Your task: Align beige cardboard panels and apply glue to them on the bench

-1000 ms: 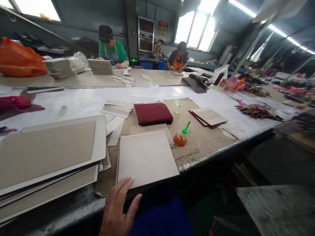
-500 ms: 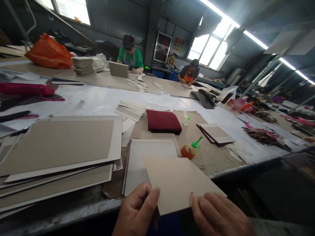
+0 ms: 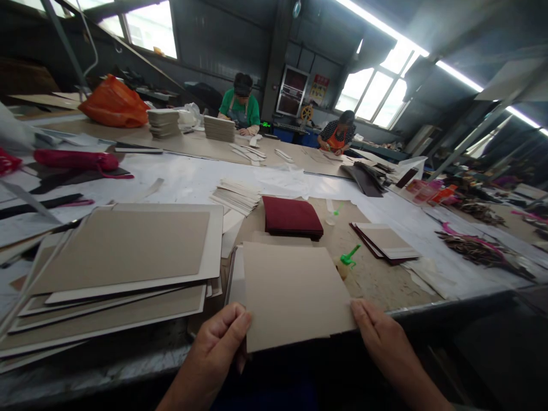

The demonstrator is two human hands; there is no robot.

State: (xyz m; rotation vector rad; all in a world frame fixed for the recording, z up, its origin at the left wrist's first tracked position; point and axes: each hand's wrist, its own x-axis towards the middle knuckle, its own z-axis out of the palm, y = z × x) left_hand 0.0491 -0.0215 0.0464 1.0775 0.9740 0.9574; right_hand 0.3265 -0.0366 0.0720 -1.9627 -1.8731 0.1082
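Since the frame half a second earlier, the greyboard sheet [image 3: 295, 291] has been swung from a skewed lie off to the right to a squarer one, further left and further over the bench. It is now held at its near edge by both hands. The left hand [image 3: 216, 348] is closed on the near left corner, thumb on the upper face. The right hand [image 3: 381, 339] is closed on the near right corner, fingers together; what lies under the sheet is hidden. The sheet extends forward and away from both hands, its near edge running left to right between them, and neither hand is nearer to it than the other. Its far part overlies a stack of white-faced boards [image 3: 237, 279] and hides most of a glue bottle with a green nozzle [image 3: 349, 257]; whether it touches the stack cannot be told. A pile of maroon covers [image 3: 291, 216] lies just beyond, and large board sheets [image 3: 124, 251] are stacked to the left. At the far side of the work table [image 3: 449, 302] two other persons, one in a green top [image 3: 240, 105] and one in an orange apron [image 3: 338, 132], are occupied with their own work.
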